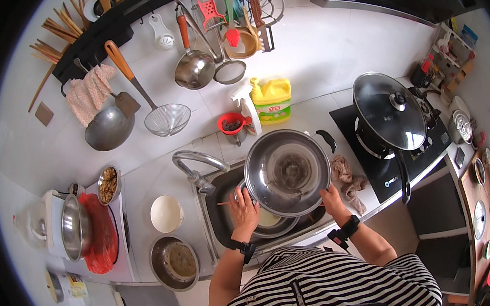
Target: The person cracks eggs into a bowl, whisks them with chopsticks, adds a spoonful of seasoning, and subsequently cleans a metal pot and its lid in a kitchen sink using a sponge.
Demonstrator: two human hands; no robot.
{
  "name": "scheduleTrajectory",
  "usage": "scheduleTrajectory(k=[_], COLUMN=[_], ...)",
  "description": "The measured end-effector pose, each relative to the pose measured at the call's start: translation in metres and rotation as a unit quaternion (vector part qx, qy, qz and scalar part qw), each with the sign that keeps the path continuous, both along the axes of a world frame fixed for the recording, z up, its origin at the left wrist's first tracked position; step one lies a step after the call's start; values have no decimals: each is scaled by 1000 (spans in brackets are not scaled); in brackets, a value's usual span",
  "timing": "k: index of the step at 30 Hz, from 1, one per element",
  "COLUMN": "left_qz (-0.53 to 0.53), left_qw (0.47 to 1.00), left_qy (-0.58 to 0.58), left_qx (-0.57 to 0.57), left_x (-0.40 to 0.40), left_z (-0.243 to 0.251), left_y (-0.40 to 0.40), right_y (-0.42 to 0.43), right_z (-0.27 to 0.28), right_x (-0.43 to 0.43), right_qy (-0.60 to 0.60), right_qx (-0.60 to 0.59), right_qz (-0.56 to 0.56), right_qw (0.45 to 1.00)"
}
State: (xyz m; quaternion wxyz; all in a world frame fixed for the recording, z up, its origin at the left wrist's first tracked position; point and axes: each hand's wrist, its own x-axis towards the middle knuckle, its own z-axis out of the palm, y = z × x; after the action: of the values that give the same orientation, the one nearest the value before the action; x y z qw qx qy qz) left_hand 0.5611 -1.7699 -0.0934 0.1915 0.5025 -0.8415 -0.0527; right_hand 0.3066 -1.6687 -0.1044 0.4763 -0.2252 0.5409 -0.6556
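A round stainless steel basin is held over the sink between my two hands. My left hand grips its lower left rim, fingers spread on the metal. At the lower right rim, my right hand has its thumb and fingers closed on the edge. Some of the basin's bottom looks wet or dull. Beneath it in the sink lies another metal vessel, partly hidden, with something pale inside. The curved faucet stands left of the held basin.
Left of the sink are a white bowl and a metal bowl with murky liquid. Behind stand a yellow detergent jug and a spray bottle. Brown rags lie to the right, beside a lidded wok on the gas hob.
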Motion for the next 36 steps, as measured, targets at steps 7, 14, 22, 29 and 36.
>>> scheduleTrajectory(k=[7, 14, 22, 29, 36], left_qz=[-18, -29, -209, 20, 12], left_qw=[998, 996, 968, 729, 725], left_qy=[-56, -82, 23, 542, 351], left_qx=[17, 0, 138, 418, 592], left_x=[-8, -19, -16, 19, 31], left_z=[7, -24, -61, -33, -29], left_y=[-24, -9, 28, -11, -33], right_y=[-10, -27, -31, -19, -16], right_z=[10, 2, 17, 36, 39], right_x=[-6, -15, -5, 3, -11], right_qy=[44, 241, 390, 342, 101], right_qx=[78, -41, 31, 57, 14], right_qz=[29, 40, 42, 58, 81], right_qw=[996, 969, 919, 936, 991])
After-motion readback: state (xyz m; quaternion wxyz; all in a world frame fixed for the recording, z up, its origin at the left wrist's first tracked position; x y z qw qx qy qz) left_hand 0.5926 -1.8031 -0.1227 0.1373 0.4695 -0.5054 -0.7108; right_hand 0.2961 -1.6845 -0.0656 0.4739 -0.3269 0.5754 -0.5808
